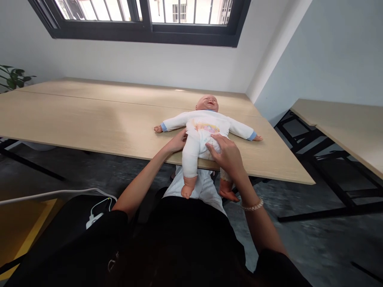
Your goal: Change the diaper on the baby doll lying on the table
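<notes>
Nearest, a person in a black shirt [191, 239] sits with pale trousers [199, 185] under the table's near edge; a white cable [74, 190] runs in from the left side. The bare feet of the baby doll [206, 115] hang past that near edge, over the lap. The doll itself lies on its back on the table [98, 119], toward the near right corner, its long axis running from the near edge toward the far edge, head farthest away, arms spread to both sides.

The right hand [229, 153], a beaded bracelet [253, 205] on its wrist, lies over the doll's hip, thumb a little apart from the fingers, on the white cloth [205, 141] there; whether it grips the cloth cannot be told. The left hand [180, 140] is at the doll's other side, fingers bent in against the waist, their tips partly hidden, so their hold cannot be told either. The doll's hips thus lie between the two hands, the right hand nearer the midline and the left at the flank. Beyond the table's far edge stand the wall [143, 63] and a dark-framed window [149, 34].
</notes>
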Action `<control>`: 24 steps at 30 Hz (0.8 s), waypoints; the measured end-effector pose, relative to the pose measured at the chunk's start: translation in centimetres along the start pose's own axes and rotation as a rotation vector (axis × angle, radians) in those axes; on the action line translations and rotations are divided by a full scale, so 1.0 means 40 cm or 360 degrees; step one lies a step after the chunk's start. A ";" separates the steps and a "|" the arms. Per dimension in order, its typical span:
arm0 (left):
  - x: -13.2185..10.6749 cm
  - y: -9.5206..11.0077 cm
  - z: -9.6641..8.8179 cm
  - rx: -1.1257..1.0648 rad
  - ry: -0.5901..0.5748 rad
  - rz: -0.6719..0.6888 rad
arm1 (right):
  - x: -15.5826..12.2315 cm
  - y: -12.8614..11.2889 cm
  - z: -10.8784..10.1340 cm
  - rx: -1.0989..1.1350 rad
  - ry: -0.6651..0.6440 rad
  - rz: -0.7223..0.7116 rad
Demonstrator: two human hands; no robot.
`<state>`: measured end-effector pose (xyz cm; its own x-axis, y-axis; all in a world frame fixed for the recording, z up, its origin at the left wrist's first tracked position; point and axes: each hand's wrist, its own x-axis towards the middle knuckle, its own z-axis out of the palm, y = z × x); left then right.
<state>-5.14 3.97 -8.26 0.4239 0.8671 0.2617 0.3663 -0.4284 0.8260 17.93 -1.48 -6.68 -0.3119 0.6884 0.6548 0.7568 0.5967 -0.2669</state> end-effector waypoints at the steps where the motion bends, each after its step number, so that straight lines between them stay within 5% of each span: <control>1: -0.003 0.005 0.002 -0.0072 -0.0002 0.0027 | -0.001 0.001 -0.001 0.0003 0.0012 0.0007; 17: -0.013 0.037 0.015 0.0029 -0.0032 0.0056 | -0.008 0.016 -0.014 0.0127 0.0103 0.0071; 24: 0.040 -0.001 0.065 -0.0098 0.0379 0.0002 | -0.006 0.015 -0.018 0.0149 0.0082 0.0091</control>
<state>-2.31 4.72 -9.18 0.2143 0.9052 0.3669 0.3118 -0.4194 0.8526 18.86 -1.60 -6.50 -0.2381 0.7017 0.6715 0.7148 0.5947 -0.3680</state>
